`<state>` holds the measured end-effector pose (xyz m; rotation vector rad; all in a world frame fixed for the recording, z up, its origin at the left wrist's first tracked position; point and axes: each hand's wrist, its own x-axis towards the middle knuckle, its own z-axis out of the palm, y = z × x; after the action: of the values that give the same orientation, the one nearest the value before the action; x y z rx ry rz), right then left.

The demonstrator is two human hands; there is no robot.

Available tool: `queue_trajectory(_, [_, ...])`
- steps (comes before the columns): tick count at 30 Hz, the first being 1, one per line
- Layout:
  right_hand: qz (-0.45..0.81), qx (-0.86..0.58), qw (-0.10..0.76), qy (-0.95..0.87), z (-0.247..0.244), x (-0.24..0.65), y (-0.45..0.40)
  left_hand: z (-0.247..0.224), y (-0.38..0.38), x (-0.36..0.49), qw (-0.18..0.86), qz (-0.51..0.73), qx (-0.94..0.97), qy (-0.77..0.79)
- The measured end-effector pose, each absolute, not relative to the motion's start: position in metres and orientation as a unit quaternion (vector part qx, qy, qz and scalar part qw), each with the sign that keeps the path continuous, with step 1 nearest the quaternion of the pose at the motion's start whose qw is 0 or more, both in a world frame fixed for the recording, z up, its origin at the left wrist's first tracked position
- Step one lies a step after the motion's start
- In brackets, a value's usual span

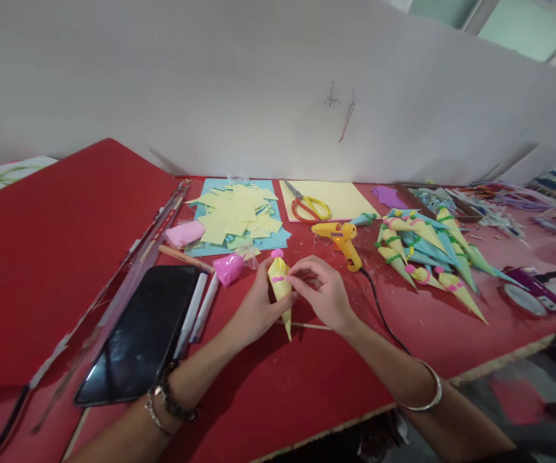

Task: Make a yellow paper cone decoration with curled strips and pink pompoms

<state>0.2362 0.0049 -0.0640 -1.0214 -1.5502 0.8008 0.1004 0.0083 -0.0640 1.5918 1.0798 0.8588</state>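
A small yellow paper cone [280,289] points downward above the red table, with a pink ball on top and pink blobs across its upper front. My left hand [259,302] is closed round it from the left, thumb over the lower front. At the cone's upper right side, my right hand [321,286] makes a pinch with thumb and forefinger; whatever sits between those fingertips is too small to make out. A bag of bright pink clay [228,268] lies just left of my left hand. Beneath my hands is a thin wooden stick [311,326].
Behind my hands are a yellow glue gun [340,239], scissors [309,206] and a pile of yellow paper pieces [234,212]. Finished-looking cones [423,244] are heaped at right. A black phone [143,334] and white markers [198,308] lie left. The glue gun's cord runs beside my right forearm.
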Motion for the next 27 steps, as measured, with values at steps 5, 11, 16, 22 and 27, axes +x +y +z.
queue_trajectory(5, [0.337,-0.434,0.529,-0.647,-0.0653,0.2353,0.0053,-0.0639,0.0076,0.101,0.487,0.355,0.668,0.437])
queue_trajectory(11, [0.377,-0.417,0.535,-0.631,-0.0641,0.2353,0.0066,-0.0648,0.0075,0.1015,0.494,0.356,0.667,0.429])
queue_trajectory(16, [0.416,-0.42,0.533,-0.605,-0.0633,0.2358,0.0079,-0.0646,0.0072,0.1005,0.495,0.352,0.667,0.432])
queue_trajectory(22, [0.429,-0.416,0.533,-0.599,-0.0653,0.2354,0.0083,-0.0642,0.007,0.1001,0.485,0.347,0.678,0.429])
queue_trajectory(27, [0.425,-0.417,0.533,-0.601,-0.0611,0.2349,0.0072,-0.0644,0.0062,0.0998,0.494,0.34,0.676,0.428])
